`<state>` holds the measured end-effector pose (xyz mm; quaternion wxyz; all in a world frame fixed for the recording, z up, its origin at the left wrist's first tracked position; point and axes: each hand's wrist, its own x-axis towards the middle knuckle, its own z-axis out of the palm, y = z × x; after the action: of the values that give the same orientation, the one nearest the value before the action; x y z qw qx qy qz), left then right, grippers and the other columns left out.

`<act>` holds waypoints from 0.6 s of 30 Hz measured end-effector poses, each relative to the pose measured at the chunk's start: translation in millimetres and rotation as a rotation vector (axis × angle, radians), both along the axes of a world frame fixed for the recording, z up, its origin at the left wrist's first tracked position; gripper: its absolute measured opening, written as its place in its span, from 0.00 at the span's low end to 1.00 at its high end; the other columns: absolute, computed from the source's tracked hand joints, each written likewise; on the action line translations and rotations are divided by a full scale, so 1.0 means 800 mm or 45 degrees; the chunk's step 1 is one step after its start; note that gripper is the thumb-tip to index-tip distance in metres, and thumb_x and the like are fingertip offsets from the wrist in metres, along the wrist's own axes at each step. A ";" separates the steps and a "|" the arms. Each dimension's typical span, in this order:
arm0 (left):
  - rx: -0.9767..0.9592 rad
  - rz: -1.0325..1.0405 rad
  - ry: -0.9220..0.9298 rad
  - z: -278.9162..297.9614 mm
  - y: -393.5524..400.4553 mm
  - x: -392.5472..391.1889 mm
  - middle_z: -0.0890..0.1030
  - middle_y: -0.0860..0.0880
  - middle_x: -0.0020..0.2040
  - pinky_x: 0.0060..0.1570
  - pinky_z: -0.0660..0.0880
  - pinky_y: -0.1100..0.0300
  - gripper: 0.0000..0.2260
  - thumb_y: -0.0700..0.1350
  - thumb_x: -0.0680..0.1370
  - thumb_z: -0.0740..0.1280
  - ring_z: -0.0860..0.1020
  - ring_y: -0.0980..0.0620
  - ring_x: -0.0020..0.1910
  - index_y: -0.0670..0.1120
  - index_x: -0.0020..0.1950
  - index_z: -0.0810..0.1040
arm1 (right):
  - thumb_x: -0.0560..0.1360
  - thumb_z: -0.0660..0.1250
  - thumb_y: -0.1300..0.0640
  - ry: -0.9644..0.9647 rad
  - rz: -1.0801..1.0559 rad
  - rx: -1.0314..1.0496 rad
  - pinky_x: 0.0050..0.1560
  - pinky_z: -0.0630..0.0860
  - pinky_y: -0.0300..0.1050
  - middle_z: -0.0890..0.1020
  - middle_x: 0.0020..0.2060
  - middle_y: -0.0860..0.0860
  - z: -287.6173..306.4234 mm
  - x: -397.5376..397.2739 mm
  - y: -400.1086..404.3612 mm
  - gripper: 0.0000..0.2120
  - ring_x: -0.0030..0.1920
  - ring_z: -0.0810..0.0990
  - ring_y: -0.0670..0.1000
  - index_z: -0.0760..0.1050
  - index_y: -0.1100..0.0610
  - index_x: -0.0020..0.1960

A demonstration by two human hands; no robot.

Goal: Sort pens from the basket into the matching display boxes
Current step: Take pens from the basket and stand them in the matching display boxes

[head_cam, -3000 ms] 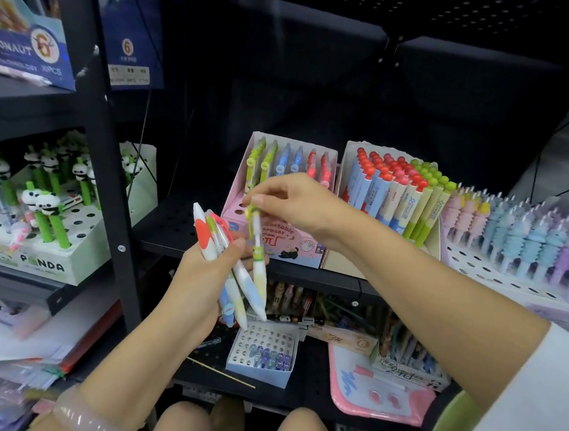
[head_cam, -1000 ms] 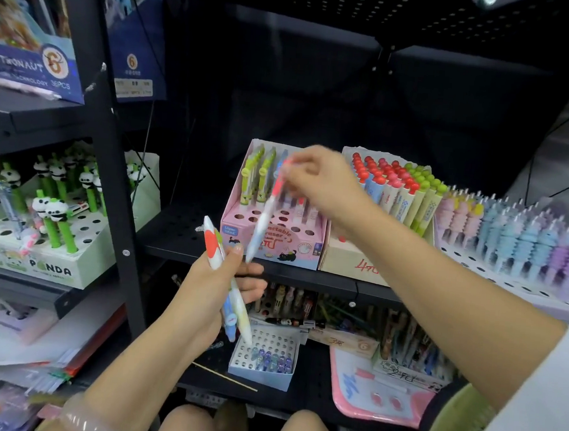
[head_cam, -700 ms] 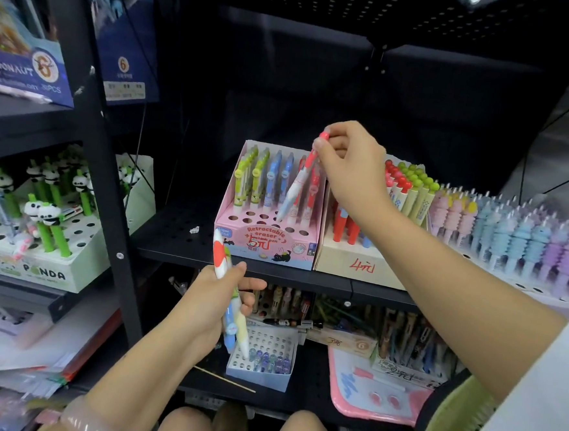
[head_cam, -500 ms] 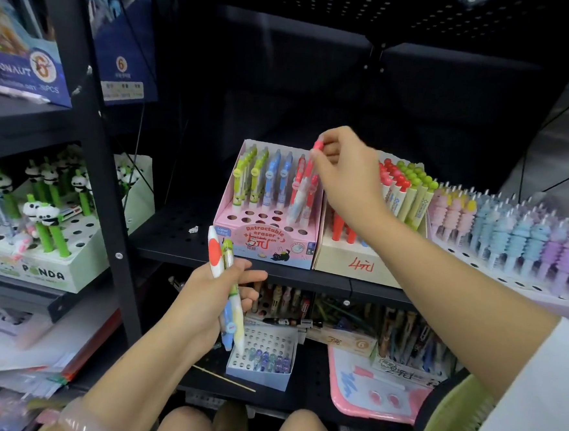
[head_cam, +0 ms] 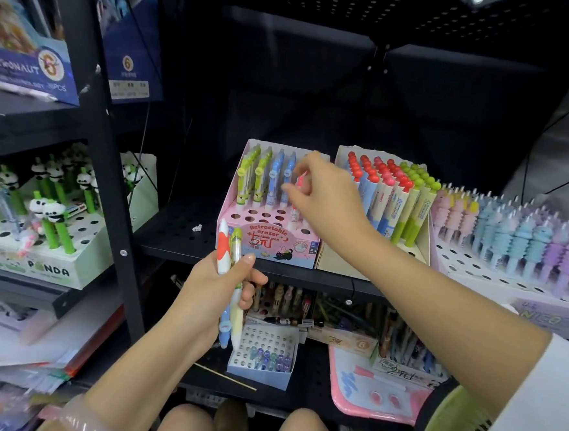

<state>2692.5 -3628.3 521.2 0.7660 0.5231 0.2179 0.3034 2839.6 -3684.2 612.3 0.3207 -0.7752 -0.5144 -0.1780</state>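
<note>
My left hand [head_cam: 208, 294] grips a small bunch of pens [head_cam: 230, 272] upright below the shelf edge: one white with an orange-red patch, one with a green top, and a blue tip showing underneath. The pink display box [head_cam: 267, 244] marked "Retractable eraser" stands on the black shelf with green, blue and pink pens in its back rows. A pink-topped pen [head_cam: 298, 196] stands in a hole on the box's right side. My right hand [head_cam: 328, 198] hovers right at that pen with thumb and forefinger spread apart. A corner of the green basket [head_cam: 446, 428] shows bottom right.
Right of the pink box is a beige box [head_cam: 340, 263] of red- and green-capped pens, then a tray of pastel spiral pens [head_cam: 510, 238]. A panda pen box [head_cam: 37, 258] is on the left shelf behind a black upright [head_cam: 111, 169]. Below sit a small blue box [head_cam: 263, 358] and a pink board [head_cam: 375, 390].
My right hand carried the pink-topped pen from the left hand's bunch up to the pink box and lowered it into a hole; its fingers have now spread. The left hand stayed put.
</note>
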 end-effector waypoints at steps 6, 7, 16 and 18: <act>0.050 0.002 -0.012 0.004 -0.005 0.002 0.81 0.45 0.31 0.21 0.68 0.65 0.04 0.42 0.77 0.65 0.69 0.56 0.21 0.42 0.47 0.77 | 0.76 0.65 0.50 0.710 0.464 -0.377 0.34 0.74 0.36 0.76 0.33 0.49 -0.033 -0.044 0.011 0.12 0.31 0.75 0.45 0.76 0.60 0.45; 0.054 0.004 -0.013 0.004 -0.005 0.000 0.82 0.45 0.32 0.21 0.69 0.65 0.05 0.43 0.77 0.65 0.70 0.56 0.22 0.42 0.48 0.78 | 0.76 0.65 0.51 0.767 0.497 -0.359 0.37 0.75 0.40 0.76 0.32 0.51 -0.037 -0.045 0.012 0.12 0.33 0.75 0.46 0.76 0.61 0.44; 0.063 0.100 -0.042 0.002 0.009 -0.013 0.83 0.50 0.33 0.29 0.75 0.66 0.08 0.44 0.79 0.62 0.75 0.57 0.27 0.42 0.49 0.78 | 0.78 0.63 0.55 1.067 0.585 -0.128 0.41 0.79 0.35 0.79 0.34 0.50 -0.032 -0.034 0.019 0.08 0.32 0.79 0.41 0.78 0.57 0.47; 0.038 0.113 -0.059 0.001 0.011 -0.011 0.82 0.50 0.32 0.30 0.75 0.66 0.07 0.43 0.79 0.62 0.76 0.57 0.27 0.42 0.48 0.78 | 0.76 0.66 0.55 1.019 0.532 -0.149 0.44 0.81 0.39 0.81 0.33 0.51 -0.030 -0.035 0.024 0.06 0.33 0.80 0.44 0.78 0.57 0.45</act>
<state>2684.0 -3619.6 522.1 0.7488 0.5171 0.2186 0.3523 2811.4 -3665.0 588.2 0.4789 -0.6793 -0.5047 0.2335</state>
